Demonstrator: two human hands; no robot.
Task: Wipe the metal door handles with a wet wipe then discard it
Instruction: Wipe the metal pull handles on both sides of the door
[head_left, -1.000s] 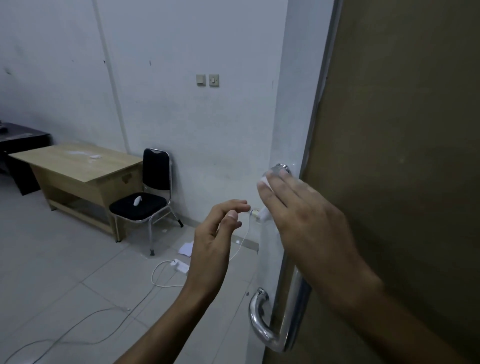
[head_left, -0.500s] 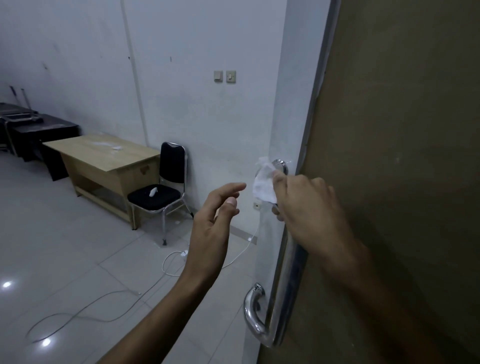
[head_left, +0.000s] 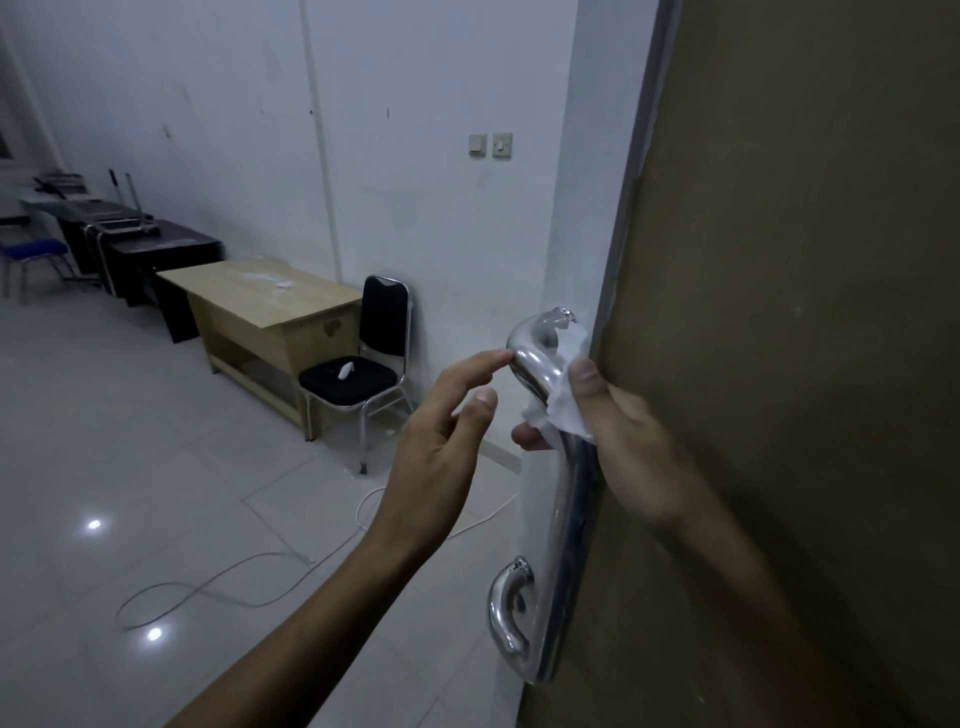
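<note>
Both hands worked at the upper end of the polished, curved tubular metal door handle (head_left: 563, 499), which was mounted on the edge of the brown flat-faced door (head_left: 779, 364). The right hand (head_left: 618, 441) wrapped the crumpled white wet wipe (head_left: 569, 410) around the bar just below its top bend, thumb on one side and fingers curled behind, gripping wipe and tube together. The left hand (head_left: 441, 452) held nothing; its fingers were loosely spread, the index fingertip touching the top curve of the handle.

The wiping step looked to be in hand, near the upper part of the bar. The next move probably called for sliding the wrapped wipe down the tube towards the lower bend while keeping the grip closed round it.

The handle's long axis ran close to vertical, leaning slightly in this view, with both bent ends turning back towards the door's edge. Only this one handle was visible.
</note>
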